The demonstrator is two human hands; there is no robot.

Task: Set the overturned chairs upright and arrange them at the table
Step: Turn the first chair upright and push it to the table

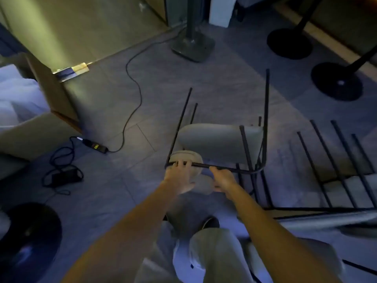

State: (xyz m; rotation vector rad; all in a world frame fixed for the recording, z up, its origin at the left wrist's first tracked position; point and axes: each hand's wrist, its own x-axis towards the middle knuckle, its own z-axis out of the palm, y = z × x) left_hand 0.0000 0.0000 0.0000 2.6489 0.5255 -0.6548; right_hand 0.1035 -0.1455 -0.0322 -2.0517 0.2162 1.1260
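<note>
Centrally, an overturned chair (214, 139) is seen on the grey floor (204, 82), just ahead of the person's knees; its pale seat is turned on edge and its thin black legs are pointed away and upward. A black bar (240, 170) of the frame, along the chair's near edge, is gripped by both hands. The left hand (179, 176) is curled over the bar near its left corner, with the fingertips shown above it; the right hand (223, 179) is wrapped round the same bar, just beside the left one. A rounded pale pad (195, 160) of the chair is partly hidden behind the left hand.

A second chair (334, 164) is laid over just to the right, its black legs spread across the floor; whether the two frames touch cannot be told. Farther off, a square base (192, 46) with a dark post and two round bases (336, 81) are stood on the floor; another round base (28, 231) is seen at lower left. A dark cable (134, 78) is trailed from beside the square base to an adapter (95, 147) at the left.
</note>
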